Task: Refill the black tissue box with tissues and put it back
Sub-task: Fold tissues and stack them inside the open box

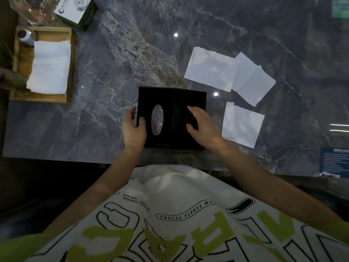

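The black tissue box (171, 103) lies on the marble counter near the front edge, with an oval opening (157, 119) through which the counter shows. My left hand (133, 127) grips the box's left edge, thumb on top. My right hand (202, 122) rests on the box's right part with fingers spread and slightly bent. Three loose white tissues lie to the right: one (210, 69) at the back, one (253, 80) overlapping it, one (242, 124) nearer me. A stack of white tissues (50, 67) sits in a wooden tray (70, 59) at the far left.
A small dark jar (26, 36) stands in the tray's back corner. A white and green carton (75, 10) and clear glassware (30, 12) are at the back left. The counter's front edge (56, 157) runs just before my body. A blue card (335, 161) lies at the right.
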`<state>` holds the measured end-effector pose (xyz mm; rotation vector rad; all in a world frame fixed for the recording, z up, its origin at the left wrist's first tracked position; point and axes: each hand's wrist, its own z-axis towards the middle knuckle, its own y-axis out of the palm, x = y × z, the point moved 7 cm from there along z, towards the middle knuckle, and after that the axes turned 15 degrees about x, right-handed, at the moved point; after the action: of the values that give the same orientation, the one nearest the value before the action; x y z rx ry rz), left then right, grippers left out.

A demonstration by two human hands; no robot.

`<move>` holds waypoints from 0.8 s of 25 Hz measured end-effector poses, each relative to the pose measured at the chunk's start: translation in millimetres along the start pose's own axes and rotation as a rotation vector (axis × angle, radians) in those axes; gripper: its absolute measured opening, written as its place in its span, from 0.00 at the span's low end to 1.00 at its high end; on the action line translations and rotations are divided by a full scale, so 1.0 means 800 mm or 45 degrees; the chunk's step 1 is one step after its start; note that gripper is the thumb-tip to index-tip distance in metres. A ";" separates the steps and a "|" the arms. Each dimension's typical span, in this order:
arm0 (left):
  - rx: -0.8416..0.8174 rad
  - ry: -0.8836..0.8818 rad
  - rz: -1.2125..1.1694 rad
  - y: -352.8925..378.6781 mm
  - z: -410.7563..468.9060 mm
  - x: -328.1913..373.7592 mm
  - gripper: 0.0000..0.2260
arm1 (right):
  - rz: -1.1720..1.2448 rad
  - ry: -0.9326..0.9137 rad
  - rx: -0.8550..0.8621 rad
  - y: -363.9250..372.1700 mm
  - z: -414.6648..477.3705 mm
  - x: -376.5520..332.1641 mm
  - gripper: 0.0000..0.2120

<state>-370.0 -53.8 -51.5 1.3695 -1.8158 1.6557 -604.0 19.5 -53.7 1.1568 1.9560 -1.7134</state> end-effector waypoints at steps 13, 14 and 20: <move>-0.422 -0.006 -0.424 0.123 -0.026 0.159 0.20 | -0.118 0.221 0.330 -0.115 0.089 0.017 0.27; -0.460 -0.040 -0.417 0.136 -0.029 0.163 0.21 | -0.141 0.210 0.334 -0.123 0.099 0.016 0.27; -0.583 -0.182 -0.217 0.214 -0.056 0.172 0.28 | -0.256 0.103 0.258 -0.159 0.174 0.021 0.27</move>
<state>-589.9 -94.9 -33.2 1.4071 -1.9364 0.9964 -745.5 -99.4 -12.0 1.1439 2.0449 -2.0382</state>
